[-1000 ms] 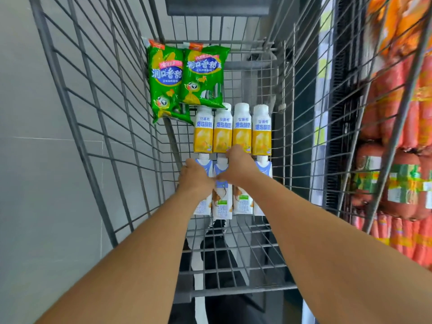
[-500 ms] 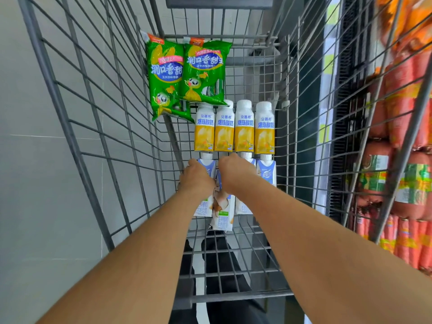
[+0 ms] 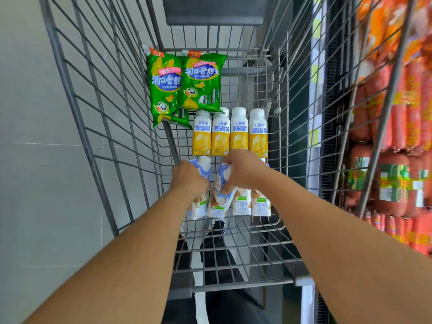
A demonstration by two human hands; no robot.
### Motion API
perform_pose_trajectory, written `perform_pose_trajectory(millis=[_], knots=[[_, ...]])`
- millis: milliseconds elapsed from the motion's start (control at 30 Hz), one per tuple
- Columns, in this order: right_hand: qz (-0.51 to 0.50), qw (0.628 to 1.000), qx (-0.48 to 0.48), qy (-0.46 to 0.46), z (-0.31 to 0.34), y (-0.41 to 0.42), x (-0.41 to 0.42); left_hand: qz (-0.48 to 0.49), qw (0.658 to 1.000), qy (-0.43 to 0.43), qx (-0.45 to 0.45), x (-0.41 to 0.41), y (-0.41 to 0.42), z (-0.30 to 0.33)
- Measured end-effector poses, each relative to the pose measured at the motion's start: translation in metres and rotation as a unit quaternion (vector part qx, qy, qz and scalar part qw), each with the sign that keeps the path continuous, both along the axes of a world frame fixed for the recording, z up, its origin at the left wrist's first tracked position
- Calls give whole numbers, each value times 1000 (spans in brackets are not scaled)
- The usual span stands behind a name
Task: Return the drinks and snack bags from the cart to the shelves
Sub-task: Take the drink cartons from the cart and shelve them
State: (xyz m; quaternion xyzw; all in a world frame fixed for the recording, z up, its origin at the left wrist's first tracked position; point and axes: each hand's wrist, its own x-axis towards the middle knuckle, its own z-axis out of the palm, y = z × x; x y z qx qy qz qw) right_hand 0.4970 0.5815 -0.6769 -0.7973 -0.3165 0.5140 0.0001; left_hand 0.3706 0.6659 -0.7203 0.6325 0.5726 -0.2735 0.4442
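Hands work side by side low in the middle of the frame, each wrapped round a carton from the near row of blue-and-white drink cartons. The left hand (image 3: 190, 181) is curled over the leftmost carton (image 3: 200, 183), fingers closed on its upper half; the right hand (image 3: 243, 170) pinches the second carton (image 3: 221, 183) near its cap end, and that carton now leans off the wire floor while two more cartons (image 3: 250, 202) lie flat just right of it. Taking one carton per hand probably halves the trips to the shelf.

Beyond the hands, toward the centre of the frame, four yellow yoghurt bottles (image 3: 230, 134) lie side by side, caps pointing to the top of the frame. Further up and left, two green snack bags (image 3: 184, 87) overlap against the far end of the cart (image 3: 98, 141). To the right, through the cart's wire side, sausage packs (image 3: 397, 136) fill the shelves.

Compared with half a second ago, the second carton has tilted further, the left hand has closed lower on its carton, and the view has shifted slightly.
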Motion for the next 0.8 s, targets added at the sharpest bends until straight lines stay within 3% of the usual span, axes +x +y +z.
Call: perform_pose_trajectory(millis=[167,333,567,800], knots=[[-216,972,83,30,34,-20,18,31,998,-59,10,1,32,40],[-389,897,193,90,79,-27,26,78,986,-149,-8,17,58,93],[-479,833,262,92,155,-19,18,71,968,-234,-56,50,90,182],[-536,776,332,-16,271,-68,10,-99,937,-319,-99,78,77,300]])
